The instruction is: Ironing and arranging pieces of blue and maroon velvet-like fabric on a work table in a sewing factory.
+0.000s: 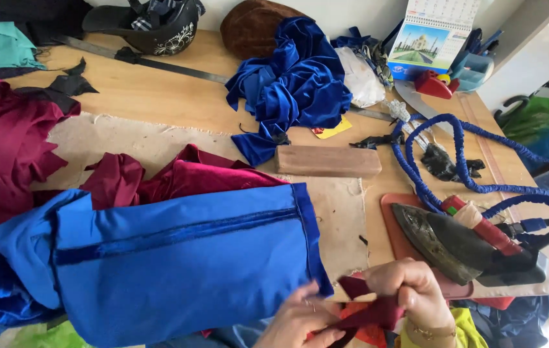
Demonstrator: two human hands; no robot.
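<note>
Both hands are working at the desk's (158, 96) near edge: the right hand (410, 290) is pinching a maroon scrap (368, 309) between thumb and fingers, and the left hand (300, 319) is gripping the same scrap from below. Just left of them, a blue garment (177, 258) is lying flat on a beige pad (339, 212), over maroon cloth (190, 174). An iron (461, 241) is resting to the right, with a wood block (329, 161) and crumpled blue velvet (294, 84) beyond.

Wood table (158, 96) w/ blue cloth (177, 264), iron (468, 248), wood block (328, 161)
</note>
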